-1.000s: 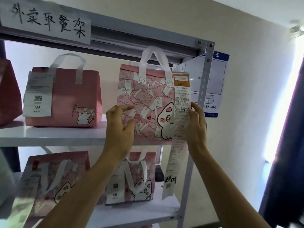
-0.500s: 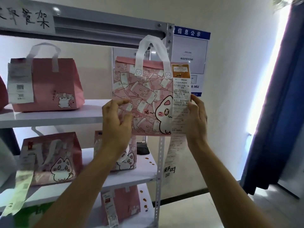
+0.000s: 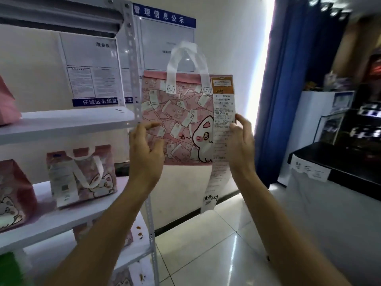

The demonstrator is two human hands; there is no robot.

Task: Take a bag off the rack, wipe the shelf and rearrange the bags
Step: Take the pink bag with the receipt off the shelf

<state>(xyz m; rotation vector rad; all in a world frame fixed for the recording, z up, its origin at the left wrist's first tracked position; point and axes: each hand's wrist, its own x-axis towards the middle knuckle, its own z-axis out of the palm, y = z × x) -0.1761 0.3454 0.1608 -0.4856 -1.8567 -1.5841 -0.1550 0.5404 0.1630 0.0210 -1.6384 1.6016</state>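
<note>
A: What is seen along the rack (image 3: 132, 83), from the left?

B: Pink bags are left on the shelves; one cat bag (image 3: 82, 172) is stood near the middle shelf's right edge. The top shelf (image 3: 68, 122) is bare at its right end.

A: And the bag (image 3: 177, 120)?

B: It is held in the air, just right of the rack's post, off the shelf. It is clamped at its sides: the left hand (image 3: 144, 153) is curled on its left edge, the right hand (image 3: 240, 147) on the receipt (image 3: 221, 141) side.

A: The step?

B: Removal is judged done. Next, the bag must be set down somewhere and a cloth found; none is seen.
</note>
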